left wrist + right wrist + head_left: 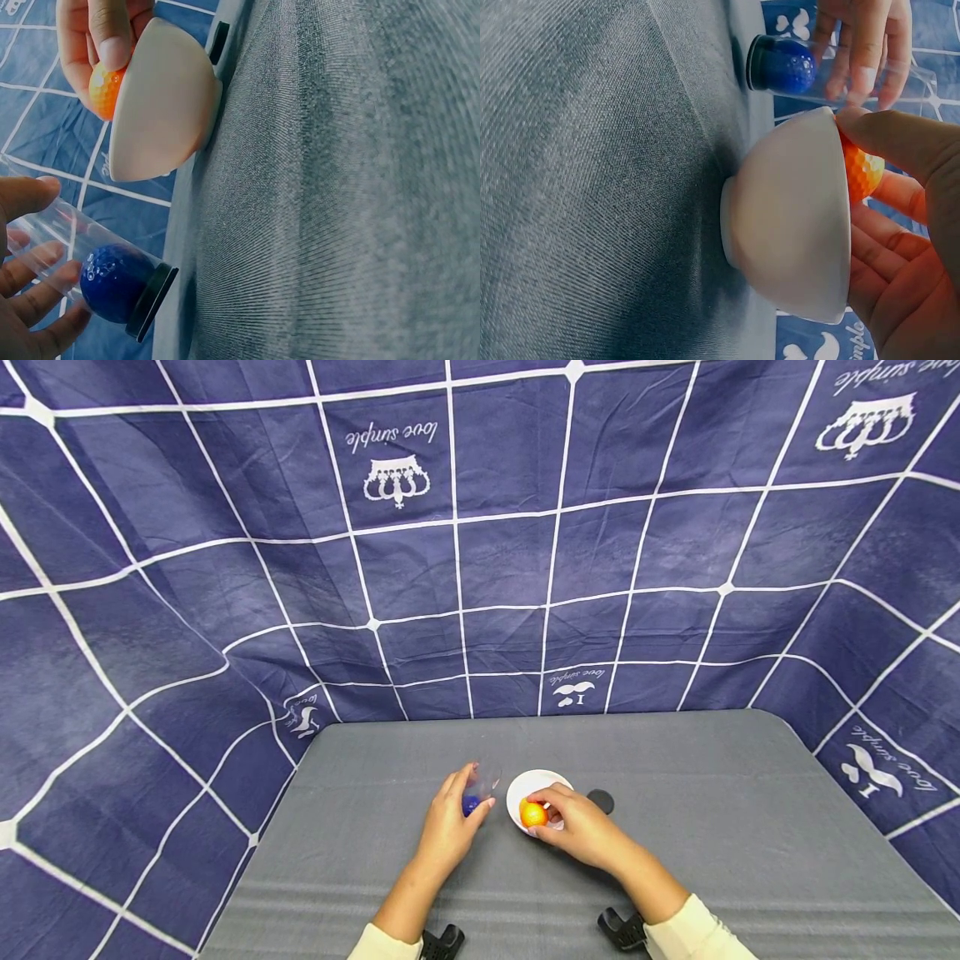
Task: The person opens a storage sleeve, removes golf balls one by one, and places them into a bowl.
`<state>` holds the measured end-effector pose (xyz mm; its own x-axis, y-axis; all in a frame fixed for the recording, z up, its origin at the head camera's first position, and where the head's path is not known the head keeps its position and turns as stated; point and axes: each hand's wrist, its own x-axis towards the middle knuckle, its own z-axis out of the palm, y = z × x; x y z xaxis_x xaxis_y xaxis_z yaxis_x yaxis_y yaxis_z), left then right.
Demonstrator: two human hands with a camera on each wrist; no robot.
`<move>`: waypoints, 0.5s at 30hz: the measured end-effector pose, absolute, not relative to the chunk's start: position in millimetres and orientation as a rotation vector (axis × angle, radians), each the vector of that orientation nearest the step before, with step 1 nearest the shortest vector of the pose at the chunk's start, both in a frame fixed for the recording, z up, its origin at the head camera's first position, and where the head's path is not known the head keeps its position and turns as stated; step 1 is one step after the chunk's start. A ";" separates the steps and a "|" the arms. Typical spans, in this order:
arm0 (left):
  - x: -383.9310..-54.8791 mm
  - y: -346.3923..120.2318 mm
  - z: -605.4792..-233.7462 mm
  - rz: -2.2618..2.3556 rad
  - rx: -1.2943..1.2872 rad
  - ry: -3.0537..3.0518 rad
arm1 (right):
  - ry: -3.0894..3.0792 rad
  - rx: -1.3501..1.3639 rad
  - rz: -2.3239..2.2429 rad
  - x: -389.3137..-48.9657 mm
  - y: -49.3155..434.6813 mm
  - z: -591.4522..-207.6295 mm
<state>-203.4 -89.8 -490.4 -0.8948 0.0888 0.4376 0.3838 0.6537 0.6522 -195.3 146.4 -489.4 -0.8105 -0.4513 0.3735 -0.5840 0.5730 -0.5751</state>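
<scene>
My left hand (pixel 450 814) curls its thumb and fingers round a clear tube (pixel 101 232) that stands upright on a black base (pixel 154 300). A blue golf ball (pixel 114 281) sits at the bottom inside it. To the right, a white bowl (pixel 791 217) rests on the grey cloth. My right hand (pixel 581 831) reaches over the bowl and pinches an orange golf ball (pixel 533 814) between thumb and fingers. In the right wrist view the ball shows partly above the rim, its lower part hidden by the bowl wall.
A black round disc (pixel 601 802) lies flat just right of the bowl, beside the right hand. Grey cloth (pixel 712 827) covers the tabletop. A blue curtain (pixel 510 560) with white lines hangs behind and along both sides.
</scene>
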 end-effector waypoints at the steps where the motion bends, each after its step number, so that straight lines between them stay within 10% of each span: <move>1: -203.5 -90.0 -490.7 -1.107 -0.373 -2.504 | -2.620 0.875 1.061 -195.7 146.4 -489.1; 15: -204.7 -92.4 -493.1 -1.139 -0.364 -2.487 | -2.584 0.946 1.007 -198.0 146.6 -488.7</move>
<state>-204.7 -92.4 -493.1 -0.8944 0.0752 0.4409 0.3830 0.6381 0.6680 -198.0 146.6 -488.7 -0.7714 -0.4912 0.4046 -0.6355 0.5602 -0.5313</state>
